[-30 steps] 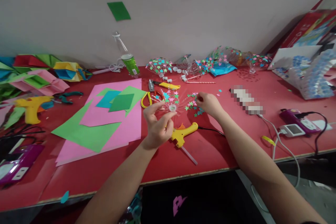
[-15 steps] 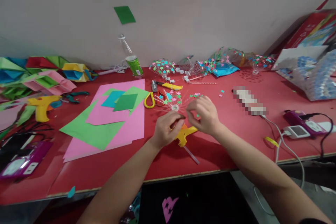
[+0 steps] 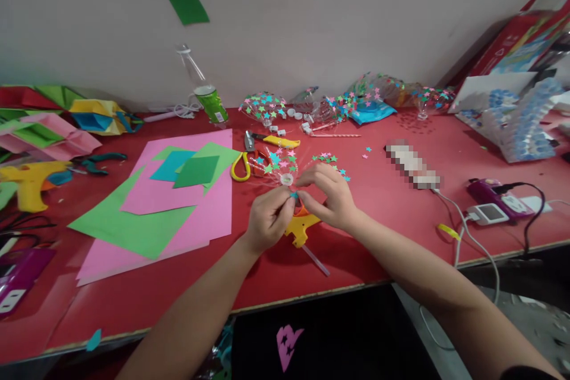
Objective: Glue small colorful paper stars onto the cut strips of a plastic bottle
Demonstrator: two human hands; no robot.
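Over the middle of the red table, my left hand (image 3: pixel 270 218) and my right hand (image 3: pixel 329 197) meet fingertip to fingertip. A small blue paper star (image 3: pixel 294 195) shows between them, pinched by both thumbs and fingers. Right below lies a yellow hot glue gun (image 3: pixel 297 231), partly hidden by my hands, with a clear glue stick (image 3: pixel 317 261) coming out of its back. Just beyond my fingers sits a clear plastic bottle piece (image 3: pixel 287 179), its strips tipped with coloured paper stars (image 3: pixel 279 160).
Pink paper (image 3: pixel 218 190) and green sheets (image 3: pixel 155 231) lie on the left. Pliers (image 3: pixel 249 141), yellow-handled scissors (image 3: pixel 241 167) and a cutter (image 3: pixel 281 141) are behind. A bottle (image 3: pixel 205 92) leans on the wall. Several star-covered pieces (image 3: pixel 267 108) line the back; a power strip (image 3: pixel 503 199) lies right.
My right hand has come in to meet my left, and the blue star now shows between their fingertips. The whole view has shifted slightly, so the table things appear further left.
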